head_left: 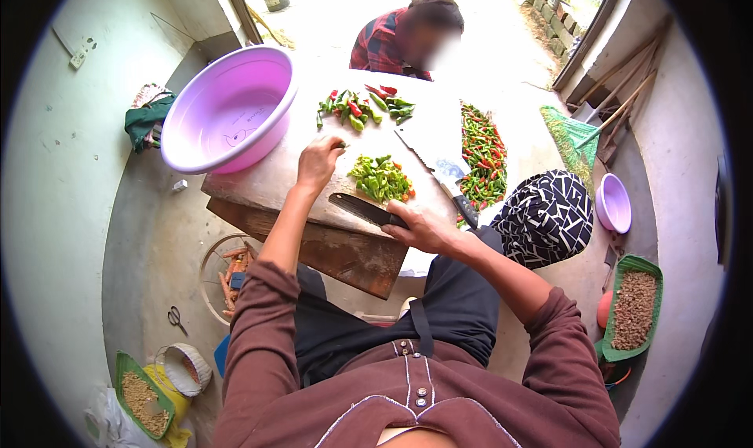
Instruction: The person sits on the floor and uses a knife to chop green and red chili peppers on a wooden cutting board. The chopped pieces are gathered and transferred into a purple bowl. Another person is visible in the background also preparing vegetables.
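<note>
My right hand (425, 227) grips the black handle of a kitchen knife (356, 207), its dark blade lying low over the near edge of the low table (259, 190). My left hand (317, 163) is above the tabletop, with a small green pepper piece (342, 145) pinched at its fingertips. Between the hands and a little farther off sits a pile of cut green peppers (382, 177) with a few orange-red bits. Beyond it lie whole green and red chili peppers (356, 110). A second knife with a serrated back (432, 174) rests at the right.
A large purple basin (229, 113) stands at the table's left corner. More chili peppers (483, 154) are heaped beyond the right edge, near a black-and-white patterned cloth item (544, 219). Across the table is another person (382, 39). Scissors (176, 320) and a basket of carrots (235, 274) are at floor level.
</note>
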A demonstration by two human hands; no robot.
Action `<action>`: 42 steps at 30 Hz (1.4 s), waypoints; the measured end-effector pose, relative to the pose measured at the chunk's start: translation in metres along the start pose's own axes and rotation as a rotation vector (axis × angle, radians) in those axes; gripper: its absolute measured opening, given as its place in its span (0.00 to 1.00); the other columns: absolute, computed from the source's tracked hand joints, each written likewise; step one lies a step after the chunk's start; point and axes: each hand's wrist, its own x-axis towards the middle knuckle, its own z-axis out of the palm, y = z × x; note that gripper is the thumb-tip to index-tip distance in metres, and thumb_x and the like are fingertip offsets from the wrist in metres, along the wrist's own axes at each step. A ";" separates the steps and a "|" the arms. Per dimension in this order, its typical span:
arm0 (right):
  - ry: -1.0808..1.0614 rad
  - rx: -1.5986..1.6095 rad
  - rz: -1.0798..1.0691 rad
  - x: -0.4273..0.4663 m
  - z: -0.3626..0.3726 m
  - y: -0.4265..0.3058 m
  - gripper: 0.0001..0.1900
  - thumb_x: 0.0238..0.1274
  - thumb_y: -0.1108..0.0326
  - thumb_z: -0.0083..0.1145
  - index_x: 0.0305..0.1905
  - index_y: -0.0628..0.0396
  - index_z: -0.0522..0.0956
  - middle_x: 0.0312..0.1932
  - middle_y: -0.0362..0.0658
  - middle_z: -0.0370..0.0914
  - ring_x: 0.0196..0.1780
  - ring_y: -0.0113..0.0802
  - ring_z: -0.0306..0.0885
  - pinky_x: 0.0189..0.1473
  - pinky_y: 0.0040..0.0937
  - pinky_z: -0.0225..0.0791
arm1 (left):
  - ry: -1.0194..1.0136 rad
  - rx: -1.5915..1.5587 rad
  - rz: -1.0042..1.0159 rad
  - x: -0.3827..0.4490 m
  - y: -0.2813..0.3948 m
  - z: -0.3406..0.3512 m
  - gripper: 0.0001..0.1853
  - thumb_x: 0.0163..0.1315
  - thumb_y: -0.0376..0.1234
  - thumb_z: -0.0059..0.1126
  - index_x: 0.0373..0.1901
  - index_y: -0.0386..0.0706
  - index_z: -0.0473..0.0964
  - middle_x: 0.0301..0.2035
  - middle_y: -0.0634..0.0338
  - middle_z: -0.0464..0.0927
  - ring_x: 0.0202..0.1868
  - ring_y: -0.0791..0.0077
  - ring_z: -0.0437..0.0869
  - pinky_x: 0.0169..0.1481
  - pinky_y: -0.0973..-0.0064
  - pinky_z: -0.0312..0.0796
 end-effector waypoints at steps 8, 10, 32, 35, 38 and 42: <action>0.140 0.105 0.211 0.019 0.004 0.029 0.18 0.73 0.55 0.61 0.51 0.59 0.73 0.27 0.51 0.76 0.31 0.37 0.79 0.36 0.41 0.71 | 0.168 -0.003 0.019 -0.095 0.038 -0.021 0.09 0.62 0.26 0.65 0.44 0.38 0.82 0.37 0.53 0.82 0.41 0.55 0.82 0.49 0.61 0.75; 0.186 0.099 0.220 0.020 0.000 0.021 0.18 0.73 0.56 0.61 0.50 0.61 0.72 0.30 0.55 0.79 0.34 0.42 0.79 0.38 0.42 0.71 | 0.160 -0.079 0.024 -0.107 0.047 -0.005 0.09 0.61 0.27 0.66 0.42 0.39 0.80 0.36 0.53 0.82 0.42 0.54 0.82 0.49 0.61 0.75; 0.111 -0.189 0.000 0.033 0.015 -0.009 0.14 0.71 0.61 0.59 0.51 0.56 0.70 0.26 0.63 0.80 0.32 0.65 0.81 0.36 0.59 0.71 | 0.278 -0.009 0.173 -0.116 0.056 0.017 0.04 0.58 0.24 0.62 0.35 0.38 0.82 0.36 0.54 0.82 0.42 0.53 0.81 0.47 0.60 0.76; 0.145 -0.100 0.023 0.038 0.027 0.006 0.15 0.72 0.61 0.59 0.52 0.57 0.70 0.31 0.64 0.81 0.38 0.65 0.82 0.40 0.58 0.72 | 0.268 -0.004 0.193 -0.120 0.054 0.014 0.05 0.58 0.23 0.59 0.35 0.37 0.82 0.37 0.54 0.82 0.43 0.54 0.82 0.48 0.61 0.77; 0.266 -0.027 -0.030 0.036 0.031 0.024 0.16 0.72 0.59 0.58 0.53 0.58 0.69 0.37 0.65 0.81 0.44 0.65 0.81 0.44 0.57 0.72 | 0.255 0.025 0.208 -0.121 0.054 0.012 0.09 0.54 0.21 0.58 0.36 0.37 0.84 0.38 0.55 0.83 0.44 0.57 0.83 0.48 0.64 0.78; 0.239 -0.070 -0.057 0.026 0.016 0.004 0.14 0.72 0.59 0.58 0.51 0.57 0.70 0.33 0.63 0.81 0.39 0.65 0.82 0.40 0.57 0.72 | 0.254 0.037 0.217 -0.126 0.052 0.011 0.08 0.57 0.23 0.59 0.37 0.37 0.84 0.38 0.55 0.83 0.44 0.57 0.83 0.48 0.63 0.78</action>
